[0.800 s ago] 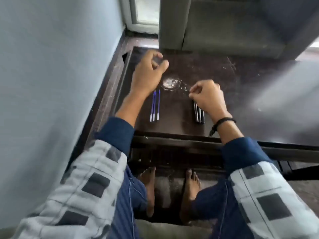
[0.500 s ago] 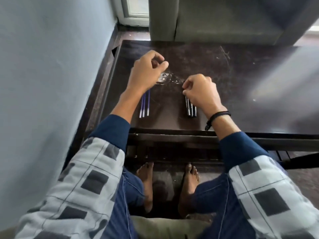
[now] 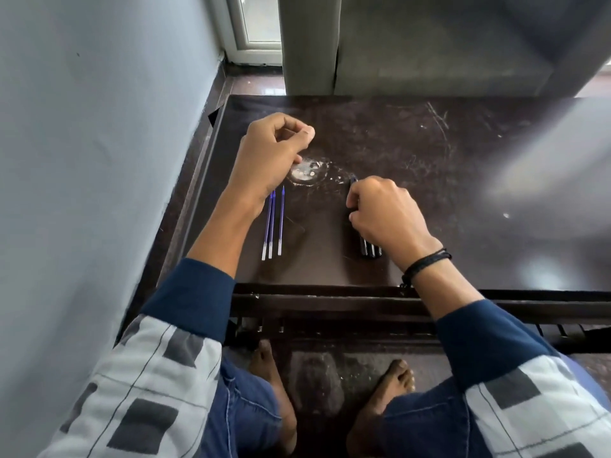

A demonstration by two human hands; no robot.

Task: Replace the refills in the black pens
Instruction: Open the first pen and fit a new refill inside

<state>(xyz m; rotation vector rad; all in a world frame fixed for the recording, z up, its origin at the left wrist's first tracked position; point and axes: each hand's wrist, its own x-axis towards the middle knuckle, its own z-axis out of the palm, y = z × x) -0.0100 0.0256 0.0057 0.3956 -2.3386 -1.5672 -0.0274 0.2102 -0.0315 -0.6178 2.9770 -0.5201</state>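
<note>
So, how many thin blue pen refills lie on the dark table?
3. Two thin blue refills lie side by side beside the left wrist; the third refill lies just right of them, on the dark wooden table. The left hand may hide others.

We sit at a dark brown table (image 3: 429, 143), its top scratched and scuffed, with a whitish round stain (image 3: 305, 171) left of its middle. On our left a pale blue-grey wall (image 3: 99, 160) runs close beside the table. Just beyond the far edge stands a grey upholstered sofa (image 3: 429, 44), and in the corner we see a white window frame (image 3: 238, 34). A strip of glossy dark floor (image 3: 258, 89) shows there. Daylight glares across the table's right side.
</note>
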